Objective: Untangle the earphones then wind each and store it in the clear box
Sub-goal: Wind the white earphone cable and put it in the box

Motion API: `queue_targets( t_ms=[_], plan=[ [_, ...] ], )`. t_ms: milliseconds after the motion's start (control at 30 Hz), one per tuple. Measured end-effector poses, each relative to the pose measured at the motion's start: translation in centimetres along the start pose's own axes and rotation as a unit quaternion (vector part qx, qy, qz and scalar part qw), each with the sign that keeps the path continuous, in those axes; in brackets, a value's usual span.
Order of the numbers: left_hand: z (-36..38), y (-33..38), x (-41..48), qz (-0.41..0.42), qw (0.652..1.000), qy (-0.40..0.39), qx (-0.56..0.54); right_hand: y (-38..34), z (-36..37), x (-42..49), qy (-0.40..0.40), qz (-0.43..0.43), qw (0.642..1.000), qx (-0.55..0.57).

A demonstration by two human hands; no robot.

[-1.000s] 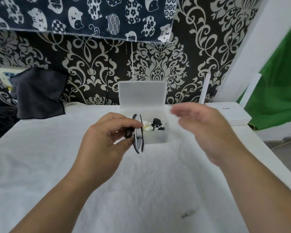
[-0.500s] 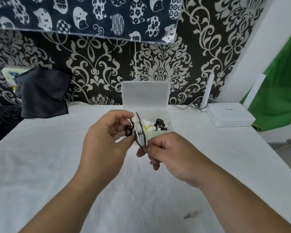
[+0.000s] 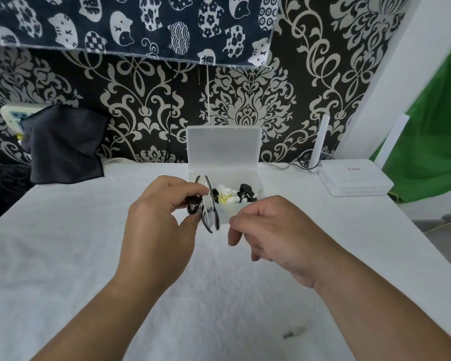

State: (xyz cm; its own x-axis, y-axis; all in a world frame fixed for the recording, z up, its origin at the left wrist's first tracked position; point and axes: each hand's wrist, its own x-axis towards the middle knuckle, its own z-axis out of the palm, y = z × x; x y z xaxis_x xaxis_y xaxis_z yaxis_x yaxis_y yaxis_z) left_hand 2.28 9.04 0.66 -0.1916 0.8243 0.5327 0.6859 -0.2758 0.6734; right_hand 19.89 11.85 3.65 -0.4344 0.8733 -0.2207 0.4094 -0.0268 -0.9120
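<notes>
- Our left hand (image 3: 156, 225) is curled round the earphone winder (image 3: 211, 225), thumb below and fingertips on top, so it's properly gripped.
- We hold the winder on edge above the white towel (image 3: 63, 243), just in front of the clear box (image 3: 245, 211). Its black discs face left and right, and its long axis runs nearly upright, with the top tipped a bit to the left.
- White cable (image 3: 206, 208) is wrapped between the discs, and a black loop (image 3: 192, 207) sticks out on the left side.
- Our right hand (image 3: 276, 230) sits just right of the winder with its fingers curled and thumb against forefinger. We can't tell if it's pinching anything.
- The box stands open with its lid (image 3: 223, 148) upright, and white earphones (image 3: 227, 194) and black earphones (image 3: 245, 191) are already inside.
</notes>
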Motion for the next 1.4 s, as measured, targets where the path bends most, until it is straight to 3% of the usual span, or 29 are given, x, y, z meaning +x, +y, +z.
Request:
queue_targets(
  t_ms=[133, 300, 533, 767, 967, 1100, 1200, 1400],
  plan=[
    [0.3, 0.0, -0.2, 0.009, 1.0, 0.003, -0.006, -0.3, 0.2, -0.3, -0.054, 0.002, 0.998, -0.019],
    [0.3, -0.8, 0.3, -0.107, 0.98, 0.0, -0.168, 0.5, 0.2, 0.0, -0.051, 0.018, 0.996, -0.072],
    [0.3, -0.2, -0.1, -0.036, 0.998, -0.004, -0.043, 0.4, 0.7, 0.1, -0.072, 0.007, 0.996, -0.062],
    [0.0, -0.3, -0.3, 0.033, 0.998, -0.037, 0.04, 0.1, -0.5, 0.0, -0.013, -0.002, 1.0, -0.018],
    [0.4, 0.2, -0.6, 0.106, 0.983, -0.132, 0.068, -0.8, -0.9, -0.6, -0.005, -0.12, 0.989, -0.082],
    [0.7, 1.1, -1.0, 0.025, 0.988, -0.152, -0.024, 0.0, -1.7, 0.0, 0.112, -0.164, 0.969, -0.15],
    [0.3, 1.6, -0.8, -0.028, 0.979, -0.176, -0.099, 0.6, -2.5, 0.4, 0.177, -0.151, 0.964, -0.132],
    [0.1, 1.8, -0.5, -0.065, 0.949, -0.192, -0.242, 1.6, -2.1, 1.1, 0.116, -0.058, 0.989, -0.074]
  ],
)
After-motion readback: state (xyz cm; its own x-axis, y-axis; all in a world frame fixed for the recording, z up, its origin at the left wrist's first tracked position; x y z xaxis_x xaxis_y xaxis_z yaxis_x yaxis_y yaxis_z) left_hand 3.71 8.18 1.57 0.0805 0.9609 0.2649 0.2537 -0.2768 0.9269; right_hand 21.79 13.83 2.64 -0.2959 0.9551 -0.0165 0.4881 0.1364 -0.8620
